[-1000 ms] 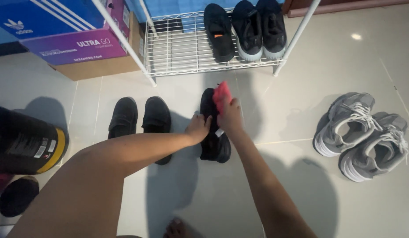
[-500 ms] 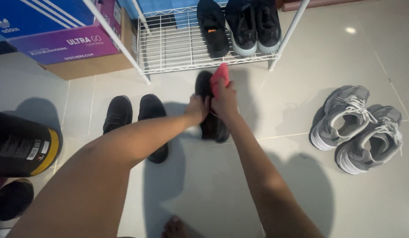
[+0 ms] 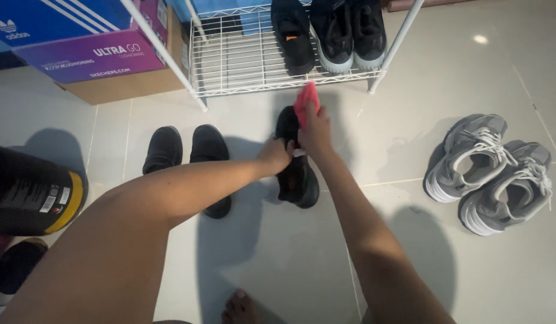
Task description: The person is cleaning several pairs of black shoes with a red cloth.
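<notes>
Right hand [image 3: 316, 133] pinches a red cloth [image 3: 306, 102] against the black shoe [image 3: 297, 174] on the floor; left hand [image 3: 274, 157] clamps its side. Shoe looks light and pliable (grip the collar). Left of it, a purple box [image 3: 92, 57] under a blue one [image 3: 44, 18].

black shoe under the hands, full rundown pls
The black shoe is a dark, matte, low-cut sneaker lying on the pale tiled floor in front of the white wire rack. The left hand grips its side, and the right hand presses a red cloth onto its far end. Details are lost in shadow.
</notes>
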